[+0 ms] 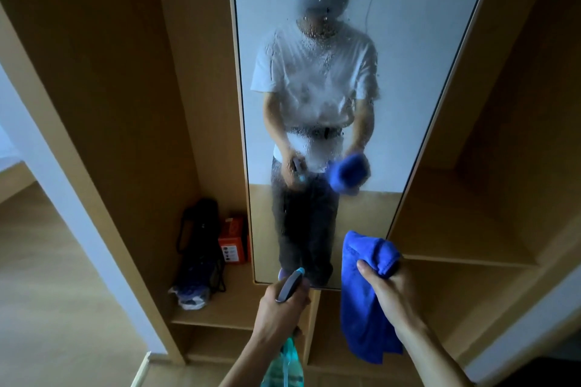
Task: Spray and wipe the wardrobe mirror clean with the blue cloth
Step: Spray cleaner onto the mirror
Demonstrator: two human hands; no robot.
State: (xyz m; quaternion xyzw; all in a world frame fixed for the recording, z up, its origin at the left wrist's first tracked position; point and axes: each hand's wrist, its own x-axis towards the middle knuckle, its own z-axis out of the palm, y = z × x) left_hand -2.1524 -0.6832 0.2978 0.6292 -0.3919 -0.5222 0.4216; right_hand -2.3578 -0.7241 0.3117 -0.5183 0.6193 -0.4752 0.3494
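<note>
In the lower left of the frame, a black bag and an orange box stand on a shelf of the wooden wardrobe, just beside the mirror's left edge. Neither belongs to the job.

The wardrobe mirror runs down the centre of the frame. Its upper and middle parts carry a cloudy film and beads of liquid, thickest over the reflected head and chest, with a few runs trickling down. Toward the bottom the glass looks drier and clearer, though it is hard to tell how much spray reached there. No wiped swathe shows anywhere.

At the bottom centre, the left hand grips the neck of the spray bottle, fingers wrapped round it. The nozzle points up toward the lower edge of the mirror.

Right of that, the right hand clutches the blue cloth. One end is bunched above the fist and the rest hangs down below it. The cloth is near the mirror's lower right corner but appears clear of the glass.

By the look of it, the spraying is largely done across the top and middle, and perhaps not on the lowest stretch. The wiping has not begun, so all of it is left, and the runs of liquid want catching before they reach the frame.
</note>
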